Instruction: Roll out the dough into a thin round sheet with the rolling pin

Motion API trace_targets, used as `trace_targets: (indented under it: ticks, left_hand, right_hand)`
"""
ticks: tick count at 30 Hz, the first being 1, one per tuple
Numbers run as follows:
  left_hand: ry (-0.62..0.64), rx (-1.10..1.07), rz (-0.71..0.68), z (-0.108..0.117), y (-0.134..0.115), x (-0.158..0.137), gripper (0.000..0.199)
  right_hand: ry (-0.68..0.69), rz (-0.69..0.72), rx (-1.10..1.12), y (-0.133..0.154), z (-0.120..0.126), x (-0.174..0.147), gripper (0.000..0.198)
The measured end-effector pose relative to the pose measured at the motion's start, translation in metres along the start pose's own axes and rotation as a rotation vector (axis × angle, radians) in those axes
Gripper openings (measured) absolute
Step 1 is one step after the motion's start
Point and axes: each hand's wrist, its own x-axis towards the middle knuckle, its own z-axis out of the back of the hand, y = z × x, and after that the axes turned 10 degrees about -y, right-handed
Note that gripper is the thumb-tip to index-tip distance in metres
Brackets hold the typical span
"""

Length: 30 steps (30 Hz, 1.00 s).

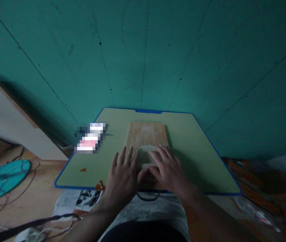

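The left hand [124, 173] and right hand [172, 169] were spread palm down, fingers loosely fanned and grasping nothing. Their thumbs came near each other at the near edge of a pale round piece [145, 156], probably dough; the left forefinger lay along its left side and the right fingers over its right. How hard they pressed, I could not tell.

The piece lay on the near half of a wooden board [146, 132]. Uneven pressure might have made it lopsided, sticky palms could have torn it, and a firm forward push might have slid the board over the smooth tabletop [195, 141] beneath.

Left of the board, pixelation hid an object [91, 137] and any label on it. Nearer, also to the board's left, lay orange scraps [83, 169], which could have stuck to the piece if swept inward. Beyond the board, the green wall [195, 60] bore lines and faint marks; no brand or word was readable.
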Motion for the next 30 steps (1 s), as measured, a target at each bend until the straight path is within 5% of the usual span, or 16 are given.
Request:
trace_targets:
  ticks: [6,13,17,24,30]
  left_hand:
    - [0.153,0.026,0.05,-0.012,0.014,0.042,0.048]
    - [0.28,0.102,0.253,-0.03,0.025,0.085,0.046]
    - [0.239,0.095,0.206,-0.02,0.017,0.071,0.043]
    - [0.095,0.087,0.095,-0.001,-0.009,0.004,0.055]
    - [0.163,0.074,0.098,-0.005,-0.003,0.023,0.051]
  right_hand:
    - [0.025,-0.008,0.005,-0.025,-0.019,0.05,0.053]
    - [0.061,-0.193,-0.04,-0.038,-0.032,0.107,0.038]
    - [-0.03,-0.167,-0.067,-0.028,-0.024,0.084,0.034]
    - [-0.091,-0.019,-0.06,-0.004,-0.009,0.003,0.045]
    - [-0.018,-0.127,-0.1,-0.007,-0.017,0.034,0.047]
